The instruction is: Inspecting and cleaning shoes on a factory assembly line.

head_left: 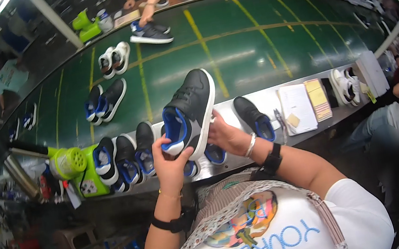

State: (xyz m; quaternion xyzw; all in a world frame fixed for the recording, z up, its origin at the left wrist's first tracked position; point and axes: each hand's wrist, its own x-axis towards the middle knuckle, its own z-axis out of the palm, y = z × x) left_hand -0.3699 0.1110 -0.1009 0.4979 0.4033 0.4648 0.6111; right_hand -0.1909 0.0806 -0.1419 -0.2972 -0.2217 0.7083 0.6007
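Observation:
A black sneaker (194,87) with a white sole and blue lining is held up before me, toe pointing away and its opening toward me. My left hand (172,165) grips the heel end, thumb and fingers around the collar. Along the sole's right side, my right hand (228,134) supports it, its fingers partly hidden behind the shoe. Beneath, on the metal ledge, more dark sneakers (145,146) stand in a row to the left. Another black sneaker (249,110) lies just right of my right hand.
Beyond the ledge runs a green conveyor belt (231,60) with yellow lines, carrying several shoes. Across it, a person in orange touches a dark sneaker (151,32). A lime-green machine (70,162) stands left; papers (295,99), a yellow pad (318,98) and white shoes (344,85) lie right.

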